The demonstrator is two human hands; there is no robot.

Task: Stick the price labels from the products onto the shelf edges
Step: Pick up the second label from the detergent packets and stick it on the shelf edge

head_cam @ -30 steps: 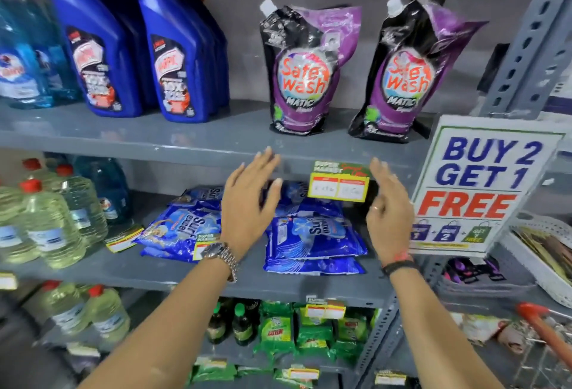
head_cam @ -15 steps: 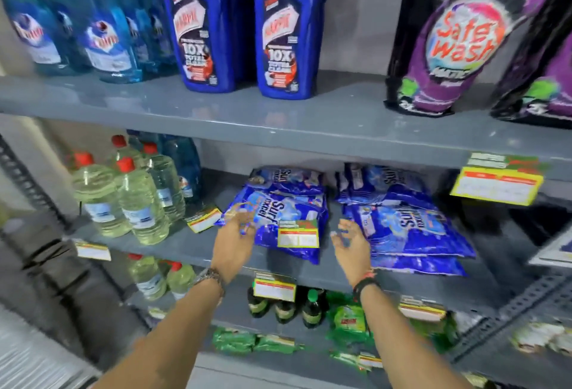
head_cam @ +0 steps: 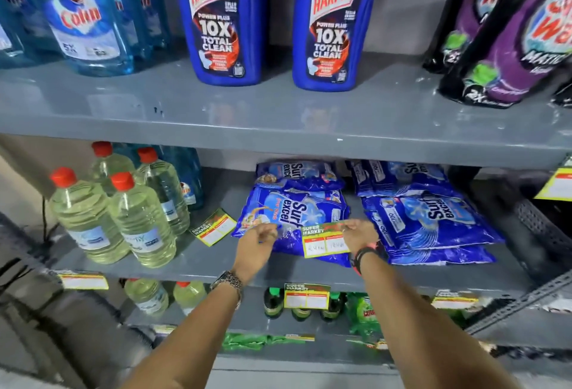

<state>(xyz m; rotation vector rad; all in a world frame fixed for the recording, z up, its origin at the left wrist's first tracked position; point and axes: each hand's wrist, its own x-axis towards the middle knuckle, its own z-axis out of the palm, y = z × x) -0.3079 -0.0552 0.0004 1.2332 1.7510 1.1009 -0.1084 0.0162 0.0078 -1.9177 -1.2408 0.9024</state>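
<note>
Right hand (head_cam: 359, 233) grip pinched on top right corner of price label (head_cam: 325, 241), which lies on front Surf Excel pouch (head_cam: 288, 218), middle shelf (head_cam: 198, 261). Left hand (head_cam: 258, 241) fingertips together at the pouch's near left edge; contact with label unclear.

Bare forearms; metal watch (head_cam: 228, 280) on left wrist, black-and-red band (head_cam: 364, 255), possibly 2, on right.
</note>
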